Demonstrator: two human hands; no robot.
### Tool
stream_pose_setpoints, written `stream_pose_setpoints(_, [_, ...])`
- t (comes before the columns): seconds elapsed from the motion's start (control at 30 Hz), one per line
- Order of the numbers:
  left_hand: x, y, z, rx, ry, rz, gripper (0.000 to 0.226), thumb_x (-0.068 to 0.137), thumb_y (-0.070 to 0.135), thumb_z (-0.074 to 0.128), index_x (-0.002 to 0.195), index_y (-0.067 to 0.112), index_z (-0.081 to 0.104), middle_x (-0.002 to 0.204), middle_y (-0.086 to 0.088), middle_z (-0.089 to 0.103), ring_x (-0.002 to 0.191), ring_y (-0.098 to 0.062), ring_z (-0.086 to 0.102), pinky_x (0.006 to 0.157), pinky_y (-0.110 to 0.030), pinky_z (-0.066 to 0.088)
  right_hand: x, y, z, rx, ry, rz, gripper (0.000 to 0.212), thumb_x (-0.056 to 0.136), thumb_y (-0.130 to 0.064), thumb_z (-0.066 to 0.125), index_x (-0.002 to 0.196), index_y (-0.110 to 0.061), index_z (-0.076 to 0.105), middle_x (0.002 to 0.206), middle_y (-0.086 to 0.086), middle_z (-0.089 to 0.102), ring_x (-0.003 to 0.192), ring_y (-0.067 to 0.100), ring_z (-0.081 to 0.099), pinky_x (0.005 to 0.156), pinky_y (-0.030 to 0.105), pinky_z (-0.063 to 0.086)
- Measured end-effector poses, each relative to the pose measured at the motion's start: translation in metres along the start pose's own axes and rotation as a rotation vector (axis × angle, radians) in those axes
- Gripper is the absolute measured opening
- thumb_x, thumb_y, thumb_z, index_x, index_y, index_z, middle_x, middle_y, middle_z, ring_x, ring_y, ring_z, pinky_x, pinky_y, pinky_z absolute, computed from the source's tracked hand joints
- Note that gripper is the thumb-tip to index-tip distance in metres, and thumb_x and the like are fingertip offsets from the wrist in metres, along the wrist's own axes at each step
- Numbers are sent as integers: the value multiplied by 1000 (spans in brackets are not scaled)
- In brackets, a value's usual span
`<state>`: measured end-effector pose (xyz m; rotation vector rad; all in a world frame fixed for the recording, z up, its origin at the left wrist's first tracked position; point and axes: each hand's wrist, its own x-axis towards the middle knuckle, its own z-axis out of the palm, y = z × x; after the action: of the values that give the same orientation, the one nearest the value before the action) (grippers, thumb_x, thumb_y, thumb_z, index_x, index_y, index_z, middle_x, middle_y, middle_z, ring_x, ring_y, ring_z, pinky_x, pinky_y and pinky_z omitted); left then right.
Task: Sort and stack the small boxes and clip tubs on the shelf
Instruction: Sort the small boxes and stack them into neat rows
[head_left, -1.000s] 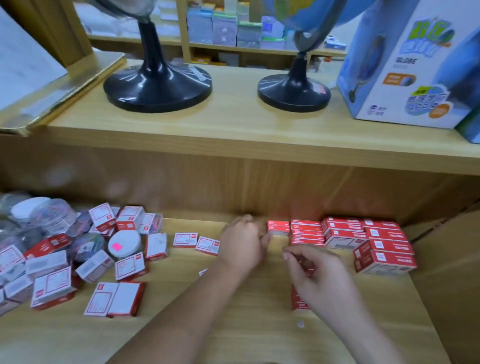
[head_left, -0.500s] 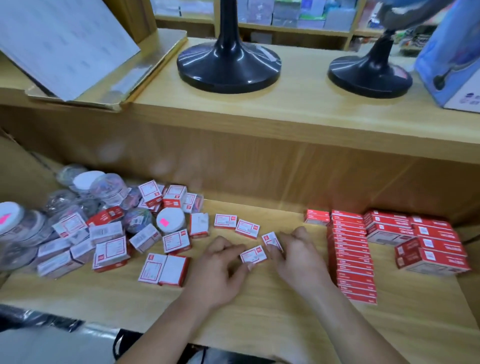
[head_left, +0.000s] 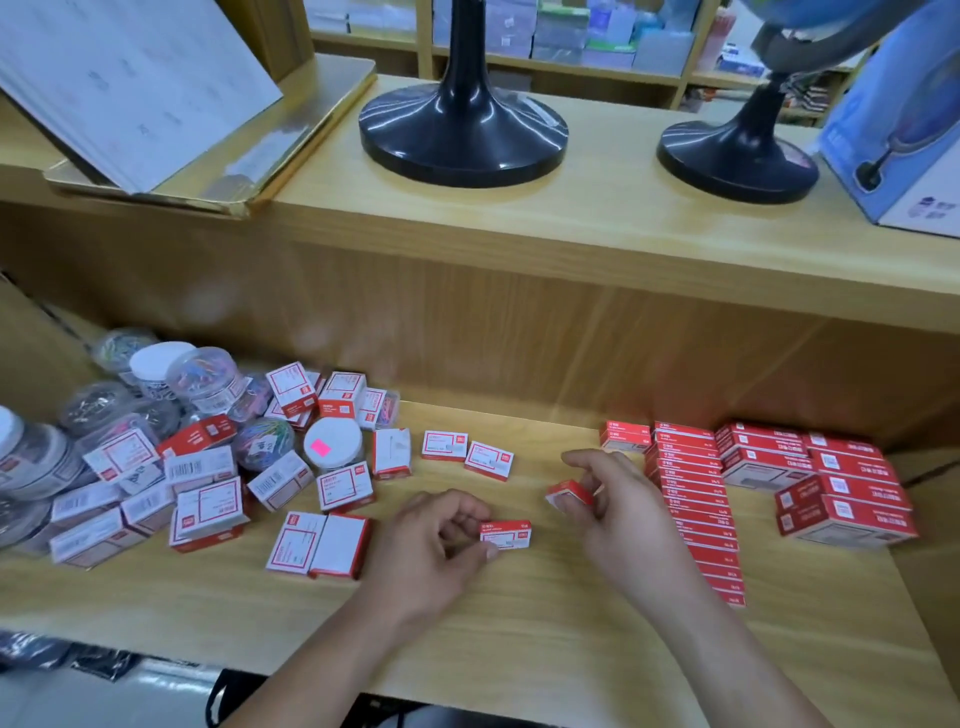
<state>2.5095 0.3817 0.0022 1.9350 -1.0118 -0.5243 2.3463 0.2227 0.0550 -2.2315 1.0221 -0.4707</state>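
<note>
One small box (head_left: 506, 534) sits pinched in the left grip (head_left: 431, 545), a tilted red box (head_left: 569, 493) in the right grip (head_left: 618, 501), above the shelf (head_left: 519, 649).

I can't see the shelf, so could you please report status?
Left hand pinches a small red-and-white cardboard box. Right hand holds a small red box, beside the row of red boxes. Nothing in the way.

One view only, worn on my head: wide-angle, tipped forward and down, close over the lower shelf (head_left: 519, 623); my forearms (head_left: 322, 665) fill the bottom edge, the upper shelf (head_left: 623, 223) runs across the top.
</note>
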Motion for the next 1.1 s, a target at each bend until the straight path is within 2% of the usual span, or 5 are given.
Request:
stream_pose_setpoints(0.17, [1,6,-2,-59,-31,-22,35,71,29,90,96,45,72,92,25,63,84,-13,59,80,-25,52,10,-12,-6,-57,-77,-24,19,78,-14,83,92,-22,73,75,-19,52,62,-3,49,62,8,35])
stream_pose_setpoints(0.47, [-2,5,-3,-61,-40,-30,36,72,30,88,99,47,71,95,29,59,84,-11,58,83,-31,53,-3,1,23,225,-147,176,40,84,-7,75,119,-24,68,83,-10,69,73,3,63,73,13,51])
stream_pose_setpoints(0.63, [-1,4,-4,-66,-44,-26,34,73,29,89,96,47,73,95,28,61,86,-11,59,83,-28,53,-3,-2,11,146,-158,-27,47,92,-3,64,130,-30,62,92,-15,54,81,-3,58,76,9,42])
stream_pose_setpoints(0.77, [1,5,-1,-95,-20,-43,34,71,29,91,93,48,74,89,19,64,85,-11,59,81,-25,52,10,-6,7,141,-227,66,37,85,-12,75,116,-32,67,85,-13,63,69,1,60,70,17,49])
stream_pose_setpoints(1.1, [1,4,2,-90,2,-51,34,70,29,91,96,44,75,93,27,62,83,-11,58,79,-23,51,-2,2,9,337,-235,227,40,93,5,50,112,-24,70,100,-7,74,95,5,69,94,31,56])
